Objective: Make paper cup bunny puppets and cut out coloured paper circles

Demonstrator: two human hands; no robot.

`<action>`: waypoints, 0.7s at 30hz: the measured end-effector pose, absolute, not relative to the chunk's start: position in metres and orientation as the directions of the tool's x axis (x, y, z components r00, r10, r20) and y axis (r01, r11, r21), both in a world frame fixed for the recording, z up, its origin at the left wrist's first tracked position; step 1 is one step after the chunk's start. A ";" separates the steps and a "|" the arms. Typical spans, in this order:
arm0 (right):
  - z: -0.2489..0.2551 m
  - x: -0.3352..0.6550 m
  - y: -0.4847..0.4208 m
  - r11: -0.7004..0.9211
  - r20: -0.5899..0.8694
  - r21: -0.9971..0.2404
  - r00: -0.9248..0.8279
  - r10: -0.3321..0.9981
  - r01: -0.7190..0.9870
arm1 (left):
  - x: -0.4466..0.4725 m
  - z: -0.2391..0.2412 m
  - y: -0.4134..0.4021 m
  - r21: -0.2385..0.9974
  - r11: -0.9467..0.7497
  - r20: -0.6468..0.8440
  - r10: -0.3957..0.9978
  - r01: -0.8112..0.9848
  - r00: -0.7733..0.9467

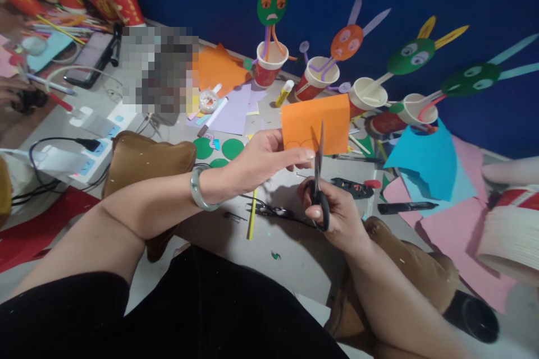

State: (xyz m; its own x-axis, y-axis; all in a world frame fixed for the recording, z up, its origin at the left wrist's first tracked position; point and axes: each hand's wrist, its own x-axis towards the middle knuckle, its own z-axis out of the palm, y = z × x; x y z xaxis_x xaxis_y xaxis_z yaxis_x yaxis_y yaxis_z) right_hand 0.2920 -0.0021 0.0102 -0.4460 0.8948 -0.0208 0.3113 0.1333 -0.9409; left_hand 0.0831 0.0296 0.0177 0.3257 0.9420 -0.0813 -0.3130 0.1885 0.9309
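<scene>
My left hand (256, 160) pinches the lower left edge of an orange sheet of paper (315, 120), held up above the table. Drawn outlines of rounded shapes show near the sheet's lower edge. In my right hand (337, 210) is a pair of scissors (319, 179) with black handles, blades pointing up. The blades overlap the lower right part of the sheet; whether they are cutting into it I cannot tell. Green paper circles (233, 149) lie on the table left of my left hand. Beneath my hands rests a second pair of scissors (269, 211).
Several paper cups (270, 67) with paper rabbit heads line the blue wall. Blue paper (429, 160) and pink paper (457, 230) lie at right, near stacked cups (511, 241). A power strip (95, 151) with cables and a phone (90, 59) are at left, with another person's hand (17, 95).
</scene>
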 end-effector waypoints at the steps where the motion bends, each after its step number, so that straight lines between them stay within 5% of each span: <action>1: 0.010 0.292 -0.002 0.135 -0.017 -0.942 -0.447 0.894 0.307 | 0.083 0.018 0.029 0.935 0.184 -0.080 0.942 -0.303 0.326; 21: 0.010 0.297 0.000 0.134 -0.023 -0.944 -0.464 0.885 0.303 | 0.078 0.021 0.032 0.947 0.164 -0.061 0.936 -0.277 0.347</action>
State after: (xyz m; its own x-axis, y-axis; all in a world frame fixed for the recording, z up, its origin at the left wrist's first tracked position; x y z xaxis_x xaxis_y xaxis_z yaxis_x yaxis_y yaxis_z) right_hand 0.2971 0.0002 0.0105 -0.4642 0.8854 -0.0233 0.3026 0.1339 -0.9437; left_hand 0.0780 0.0316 0.0209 0.3471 0.9359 -0.0607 -0.2769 0.1640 0.9468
